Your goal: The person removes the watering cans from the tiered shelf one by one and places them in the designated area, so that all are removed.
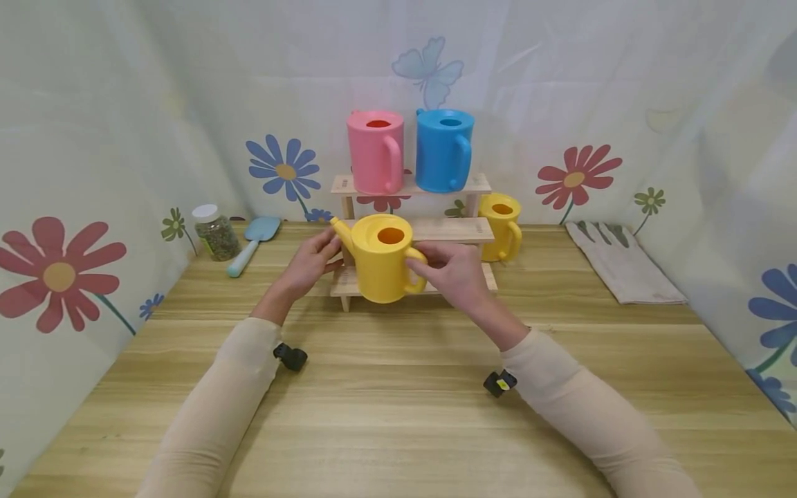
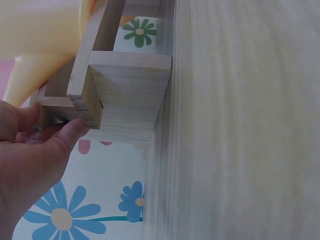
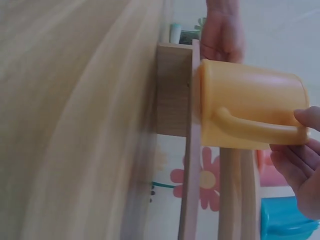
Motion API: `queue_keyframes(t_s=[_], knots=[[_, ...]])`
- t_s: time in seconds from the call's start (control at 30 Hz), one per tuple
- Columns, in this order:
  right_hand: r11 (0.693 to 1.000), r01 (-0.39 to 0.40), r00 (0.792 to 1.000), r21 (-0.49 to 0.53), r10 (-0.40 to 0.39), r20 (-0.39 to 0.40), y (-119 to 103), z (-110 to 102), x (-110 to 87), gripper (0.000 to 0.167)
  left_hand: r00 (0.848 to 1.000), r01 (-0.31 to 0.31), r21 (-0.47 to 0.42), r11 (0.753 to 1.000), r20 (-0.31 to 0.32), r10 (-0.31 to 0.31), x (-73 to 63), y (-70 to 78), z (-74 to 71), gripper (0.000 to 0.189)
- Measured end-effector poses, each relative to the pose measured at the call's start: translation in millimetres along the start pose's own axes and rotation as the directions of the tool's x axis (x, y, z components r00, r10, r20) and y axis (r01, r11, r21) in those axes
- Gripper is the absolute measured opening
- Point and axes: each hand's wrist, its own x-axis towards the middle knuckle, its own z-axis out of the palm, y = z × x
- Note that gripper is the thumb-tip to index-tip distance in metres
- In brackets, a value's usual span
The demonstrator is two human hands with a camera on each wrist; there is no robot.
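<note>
A yellow watering can (image 1: 378,266) is upright at the bottom step of a three-step wooden rack (image 1: 436,230), its spout pointing left. My right hand (image 1: 454,273) pinches the upper part of its handle (image 3: 255,131). In the right wrist view, the can's base meets the step's board or lies very close to it. My left hand (image 1: 309,264) is at the rack's left end, behind the spout. Its thumb and fingers (image 2: 67,135) hold the end of a step there, seen in the left wrist view; some fingertips are hidden.
On the top step stand a pink watering can (image 1: 376,155) and a blue one (image 1: 443,155). Another yellow watering can (image 1: 500,228) is at the rack's right. To the left lie a lidded jar (image 1: 216,235) and a blue trowel (image 1: 254,242); at far right, gloves (image 1: 623,266).
</note>
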Motion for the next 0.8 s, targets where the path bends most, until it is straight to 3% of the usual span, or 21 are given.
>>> queue_keyframes(t_s=[0.1,0.17,0.33,0.47,0.8], knots=[[1.000,-0.029,0.999,0.010,0.029,-0.017,2,5,-2.8,0.029,1.000,-0.003,-0.001,1.000,0.000,0.003,0.1,0.4,0.5,0.052],[0.994,-0.097,0.995,0.050,0.098,-0.020,3,8,-4.7,0.032,1.000,-0.004,-0.002,1.000,-0.001,0.004,0.1,0.1,0.4,0.052],[0.935,-0.270,0.959,0.230,0.282,-0.022,3,14,-8.6,0.038,1.000,-0.005,-0.001,1.000,-0.003,0.005,0.0,-1.0,-0.1,0.052],[0.903,-0.305,0.941,0.304,0.334,-0.049,4,18,-10.4,0.039,1.000,-0.004,0.002,1.000,-0.009,0.004,0.3,-1.6,-0.6,0.052],[0.872,-0.341,0.920,0.351,0.387,-0.067,6,19,-9.9,0.033,1.000,0.002,-0.010,1.000,-0.004,-0.002,1.3,-3.1,-1.0,0.051]])
